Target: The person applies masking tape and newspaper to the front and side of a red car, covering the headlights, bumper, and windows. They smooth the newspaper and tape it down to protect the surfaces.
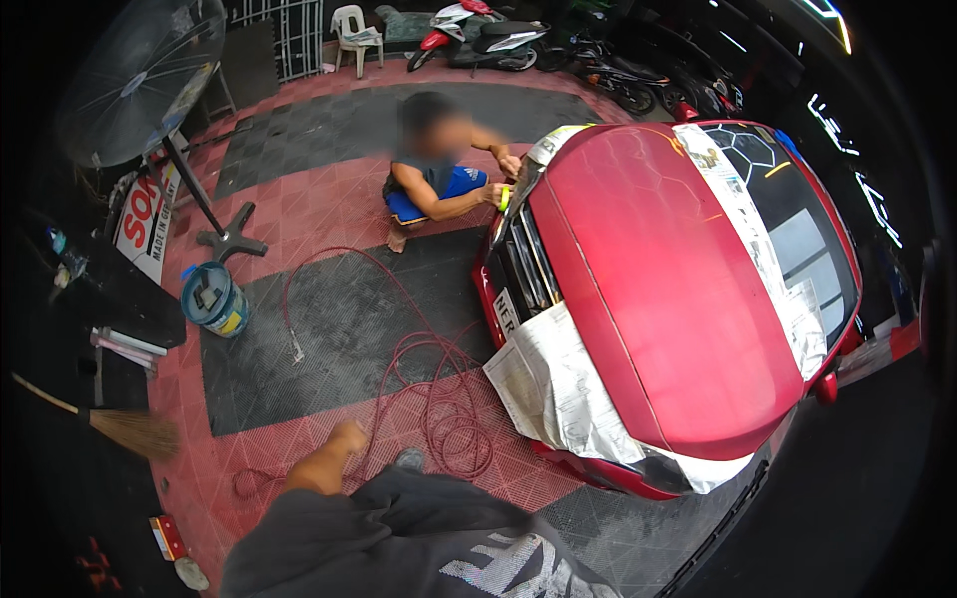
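Observation:
My left hand point(348, 436) hangs low in front of my dark shirt, over the red floor grid. It looks rounded, and its fingers are turned out of sight. Just right of it lies a coiled red hose point(439, 409), apart from the hand as far as I can see. My right hand does not show. To the right stands a red car point(658, 289), its hood bare and dull. Masking paper point(563, 384) covers the near headlight area, and more paper point(743, 199) runs along the windshield base. Across the car's front, a crouching person holds a roll of yellow-green tape point(505, 197) at the far headlight.
A blue bucket point(214, 299) holding dark blocks stands at left, near a large pedestal fan point(140, 85). A straw broom point(135, 432) lies at the left edge. Scooters point(478, 38) and a white plastic chair point(356, 38) stand at the back. The hose's metal end point(297, 349) rests on black floor tiles.

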Motion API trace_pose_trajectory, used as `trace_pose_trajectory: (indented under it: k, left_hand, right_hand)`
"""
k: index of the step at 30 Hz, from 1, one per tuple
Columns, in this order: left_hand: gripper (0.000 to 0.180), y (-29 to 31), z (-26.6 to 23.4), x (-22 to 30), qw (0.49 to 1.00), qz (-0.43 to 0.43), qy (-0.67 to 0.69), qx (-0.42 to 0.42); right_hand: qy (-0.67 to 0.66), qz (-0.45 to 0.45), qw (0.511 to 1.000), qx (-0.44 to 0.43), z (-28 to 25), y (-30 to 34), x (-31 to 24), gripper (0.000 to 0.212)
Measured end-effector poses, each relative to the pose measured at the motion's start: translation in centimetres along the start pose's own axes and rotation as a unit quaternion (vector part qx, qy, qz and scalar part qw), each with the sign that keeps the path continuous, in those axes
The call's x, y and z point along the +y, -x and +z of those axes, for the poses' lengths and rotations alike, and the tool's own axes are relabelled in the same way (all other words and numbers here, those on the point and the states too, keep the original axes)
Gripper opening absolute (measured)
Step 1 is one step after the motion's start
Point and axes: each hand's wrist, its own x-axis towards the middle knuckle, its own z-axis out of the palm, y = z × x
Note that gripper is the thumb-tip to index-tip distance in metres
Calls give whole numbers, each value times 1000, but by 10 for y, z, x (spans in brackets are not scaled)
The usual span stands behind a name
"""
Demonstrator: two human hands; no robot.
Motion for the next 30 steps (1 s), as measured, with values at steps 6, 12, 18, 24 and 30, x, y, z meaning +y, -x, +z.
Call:
trace_pose_trajectory:
  k: [6, 12, 18, 24, 30]
  left_hand:
    - [41, -33, 7, -75, 994, -28, 104, 24]
    - [43, -53, 45, -95, 988, -26, 153, -20]
    - [38, -54, 61, -92, 982, -30, 185, -12]
    - [35, -60, 56, -101, 984, -22, 177, 4]
    - [39, -63, 62, -100, 987, -3, 160, -22]
  right_hand:
    - [7, -33, 999, -23, 23, 9, -56, 33]
    - [22, -49, 998, -31, 33, 11, -63, 35]
    - [50, -81, 995, -31, 56, -17, 25, 36]
    - [29, -24, 996, -76, 72, -18, 43, 41]
    - [42, -6, 996, -77, 49, 8, 6, 41]
